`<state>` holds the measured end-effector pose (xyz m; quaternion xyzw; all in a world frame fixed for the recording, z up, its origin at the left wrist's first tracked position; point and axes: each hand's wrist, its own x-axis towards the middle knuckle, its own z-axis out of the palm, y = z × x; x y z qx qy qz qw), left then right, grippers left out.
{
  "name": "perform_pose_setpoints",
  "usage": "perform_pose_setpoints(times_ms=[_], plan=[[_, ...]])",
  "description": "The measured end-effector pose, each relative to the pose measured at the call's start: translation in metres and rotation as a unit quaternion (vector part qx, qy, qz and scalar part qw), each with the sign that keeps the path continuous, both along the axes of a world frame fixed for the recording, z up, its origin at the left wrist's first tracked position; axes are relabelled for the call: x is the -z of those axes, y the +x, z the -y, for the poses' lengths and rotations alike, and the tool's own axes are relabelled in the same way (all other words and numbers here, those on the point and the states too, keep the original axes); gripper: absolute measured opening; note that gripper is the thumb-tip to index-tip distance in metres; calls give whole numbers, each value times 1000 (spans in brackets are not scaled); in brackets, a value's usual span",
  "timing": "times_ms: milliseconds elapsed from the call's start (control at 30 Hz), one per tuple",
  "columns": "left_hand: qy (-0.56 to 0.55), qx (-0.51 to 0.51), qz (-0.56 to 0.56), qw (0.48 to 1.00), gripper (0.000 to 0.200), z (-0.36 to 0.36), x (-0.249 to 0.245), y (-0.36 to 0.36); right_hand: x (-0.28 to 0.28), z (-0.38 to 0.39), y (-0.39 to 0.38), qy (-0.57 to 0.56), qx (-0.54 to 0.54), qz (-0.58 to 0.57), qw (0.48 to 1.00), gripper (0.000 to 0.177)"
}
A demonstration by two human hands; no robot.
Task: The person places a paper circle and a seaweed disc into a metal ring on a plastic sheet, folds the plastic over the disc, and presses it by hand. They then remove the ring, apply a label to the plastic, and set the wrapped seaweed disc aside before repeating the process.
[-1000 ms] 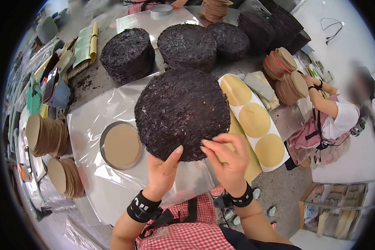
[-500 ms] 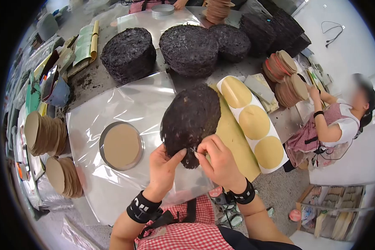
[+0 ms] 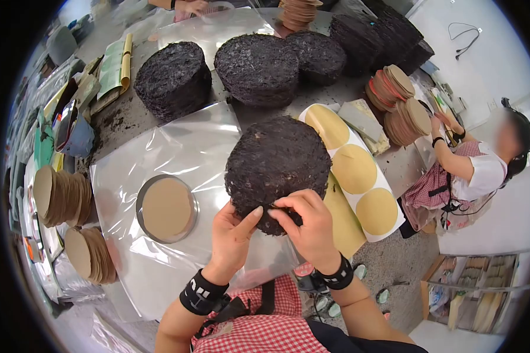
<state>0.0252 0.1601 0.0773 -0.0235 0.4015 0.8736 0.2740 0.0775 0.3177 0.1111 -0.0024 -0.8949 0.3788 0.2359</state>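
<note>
A dark, fibrous round sheet that looks like dried seaweed is held up, its broad face towards me. My left hand grips its lower left edge, thumb on the face and fingers behind. At the lower part of the face, my right hand pinches with thumb and forefinger; whatever is between the tips is too small to make out. Left of my hands, a metal ring surrounds a tan cardboard disc on clear plastic film.
Tall dark stacks of similar sheets stand across the back. Tan disc stacks sit at the left, others at the right. Round gold labels lie right of my hands. A co-worker stands at the right; another person's hand shows at the top.
The dark sheet has turned to face me more fully and now looks rounder. Both hands stay near its lower edge. My view has shifted slightly.
</note>
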Motion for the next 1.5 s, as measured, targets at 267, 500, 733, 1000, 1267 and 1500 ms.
perform_pose_setpoints(times_ms=[267, 500, 733, 1000, 1267, 1500], plan=[[-57, -8, -12, 998, 29, 5, 8, -2, 5, -26, 9, -249, 39, 91, 963, 7], [-46, -1, 8, 999, 31, 1, 9, -2, 12, -53, 22, 72, 180, 31, 981, 12], [43, 19, 26, 999, 37, -3, -2, 2, 19, -6, 7, -84, 17, 39, 996, 15], [38, -38, 35, 998, 38, -1, 3, -5, 34, -66, 31, 2, 221, 32, 975, 12], [15, -25, 25, 999, 30, -6, 2, 3, 4, -7, 9, 26, 28, -66, 997, 26], [-66, -26, -58, 996, 13, 4, 14, 8, 4, 22, -14, 89, 8, -68, 994, 19]])
